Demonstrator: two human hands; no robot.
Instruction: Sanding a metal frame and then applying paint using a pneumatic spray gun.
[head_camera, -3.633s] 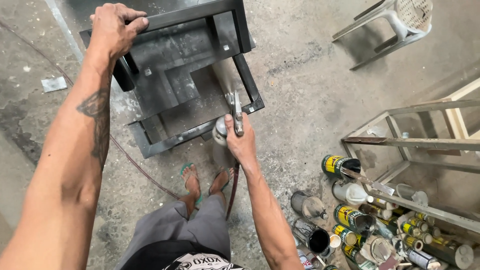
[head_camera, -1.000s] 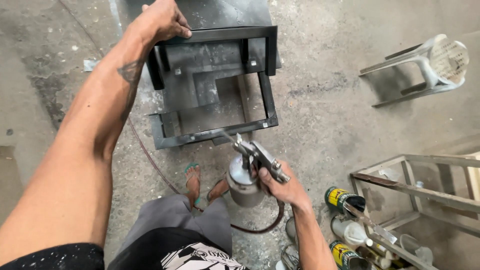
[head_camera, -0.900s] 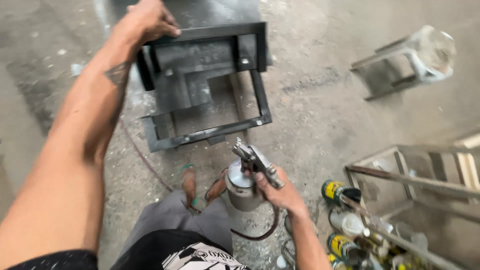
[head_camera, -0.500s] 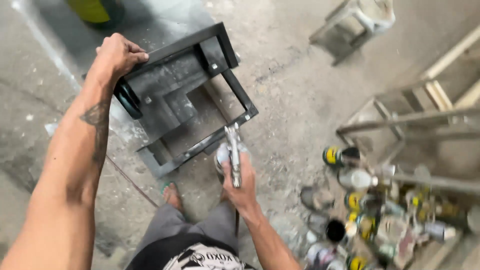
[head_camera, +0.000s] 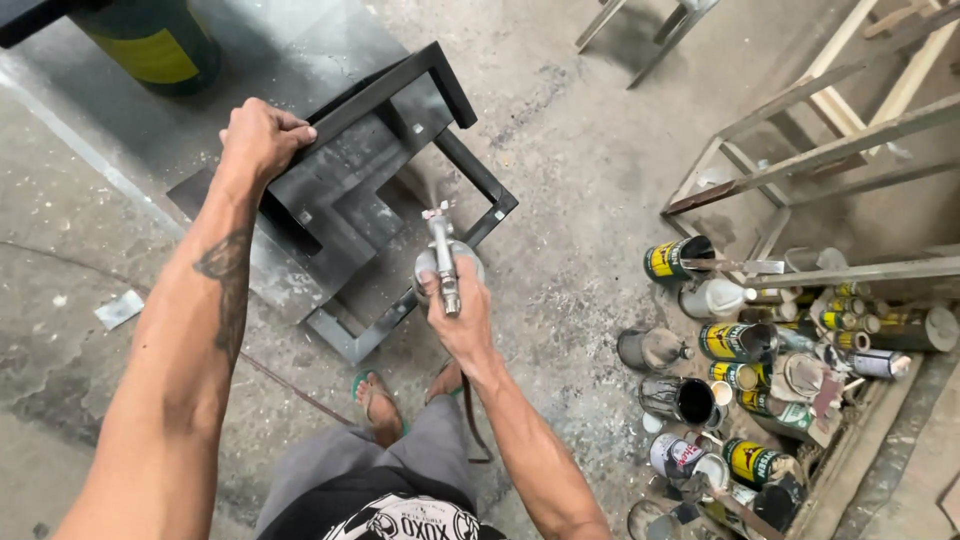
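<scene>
The left hand (head_camera: 262, 135) is clenched over the far left corner of a dark metal frame (head_camera: 370, 190), fingers curled across its top bar, holding it tilted on the concrete floor (head_camera: 590, 170). The frame is a boxy piece of black square tube with sheet panels inside it; its near corner rests on the floor just left of the person's feet, and its far end leans toward a grey sheet lying flat on the ground. The right hand (head_camera: 455, 315) is wrapped tight round the grip of a spray gun (head_camera: 442, 260), with the metal cup under the gun against the fingers and the nozzle aimed away from the person at the frame's near right rail. The gun sits just above that rail, close to it; I cannot tell whether it touches. A thin hose (head_camera: 300, 395) runs along the floor from the left toward the feet.

To the right, well apart from the frame, a heap of paint cans (head_camera: 735, 345), some yellow-and-black labelled, some open and dark inside, lies along the foot of a bare metal rack (head_camera: 800, 160). At the far left stands a drum (head_camera: 150, 45) with a yellow band, half out of view. A small scrap of grey sheet (head_camera: 120, 308) lies on the floor at left
</scene>
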